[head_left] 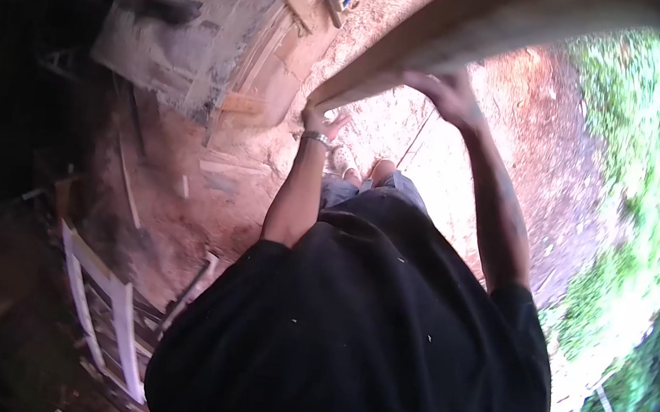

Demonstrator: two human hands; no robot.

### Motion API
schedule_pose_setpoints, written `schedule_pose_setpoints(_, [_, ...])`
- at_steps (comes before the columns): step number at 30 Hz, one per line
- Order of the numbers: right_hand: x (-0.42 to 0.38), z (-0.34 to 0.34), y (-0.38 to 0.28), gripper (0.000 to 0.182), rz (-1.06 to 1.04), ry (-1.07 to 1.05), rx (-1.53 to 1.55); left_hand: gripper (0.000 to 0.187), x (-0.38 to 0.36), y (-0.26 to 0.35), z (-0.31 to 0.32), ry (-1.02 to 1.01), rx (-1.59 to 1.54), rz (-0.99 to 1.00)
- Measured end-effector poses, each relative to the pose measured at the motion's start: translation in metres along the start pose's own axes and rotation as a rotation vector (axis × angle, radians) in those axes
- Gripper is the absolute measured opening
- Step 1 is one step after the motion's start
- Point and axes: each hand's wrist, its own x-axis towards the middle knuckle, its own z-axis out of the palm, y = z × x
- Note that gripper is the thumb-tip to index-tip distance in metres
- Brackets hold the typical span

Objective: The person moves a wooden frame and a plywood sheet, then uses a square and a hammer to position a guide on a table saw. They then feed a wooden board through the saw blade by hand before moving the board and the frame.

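A long, broad wooden plank (447, 33) slants from in front of my body up to the top right, blurred and very close to the camera. My left hand (318, 123), with a metal band at the wrist, grips the plank's narrow lower end. Further along, my right hand (449, 98) holds the lower edge, its thumb side showing and the other fingers partly hidden by the wood. Both arms reach forward from a dark shirt.
At the upper left stands a worn worktable (176, 41) with wood pieces. A small tool-like object (338, 1) lies beyond it among offcuts. Pale timber strips (120, 316) lean at lower left. Reddish dirt ground (223, 183) surrounds my feet; green plants (628, 189) line the right.
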Motion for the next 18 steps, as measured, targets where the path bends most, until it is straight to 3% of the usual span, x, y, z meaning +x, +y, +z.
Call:
schedule_pose_setpoints(1, [-0.019,-0.01,-0.002,0.029,-0.023,0.081,0.022,0.079,0.013,-0.011,-0.001,-0.023,-0.155,-0.112])
schedule_pose_setpoints(3, [-0.057,-0.05,0.067,0.044,0.088,0.091,0.24,0.081,0.033,-0.037,0.001,0.023,-0.403,-0.306])
schedule_pose_setpoints(5, [-0.085,-0.049,0.027,0.063,-0.133,0.163,0.339,0.082,0.042,-0.069,0.001,0.068,-0.5,-0.388])
schedule_pose_setpoints(6, [-0.104,-0.057,0.032,0.055,-0.112,0.192,0.299,0.083,0.045,-0.087,-0.002,0.041,-0.434,-0.361])
schedule_pose_setpoints(9, [-0.212,-0.115,0.096,0.042,0.374,0.288,-0.182,0.085,0.039,-0.132,0.005,-0.01,-0.292,-0.281])
schedule_pose_setpoints(11, [-0.28,-0.127,0.103,0.045,0.606,0.186,-0.494,0.088,0.069,-0.181,-0.005,0.077,-0.192,-0.196])
schedule_pose_setpoints(12, [-0.296,-0.109,0.077,0.04,0.258,0.207,-0.59,0.089,0.069,-0.202,0.003,0.155,-0.206,-0.188])
schedule_pose_setpoints(13, [-0.257,-0.091,0.006,0.031,0.639,-0.052,-0.555,0.09,0.068,-0.225,0.01,0.233,-0.222,-0.182])
schedule_pose_setpoints(14, [-0.247,-0.084,-0.025,0.032,0.634,-0.066,-0.588,0.088,0.092,-0.261,-0.001,0.288,-0.253,-0.144])
schedule_pose_setpoints(15, [-0.263,-0.103,-0.014,0.039,0.614,0.067,-0.68,0.087,0.105,-0.297,-0.014,0.351,-0.281,-0.113])
schedule_pose_setpoints(17, [-0.26,-0.149,0.011,0.05,0.252,0.27,-1.301,0.091,0.095,-0.35,-0.014,0.375,-0.32,0.061])
schedule_pose_setpoints(18, [-0.262,-0.177,0.03,0.064,0.231,0.191,-1.523,0.09,0.083,-0.356,-0.005,0.399,-0.413,-0.026])
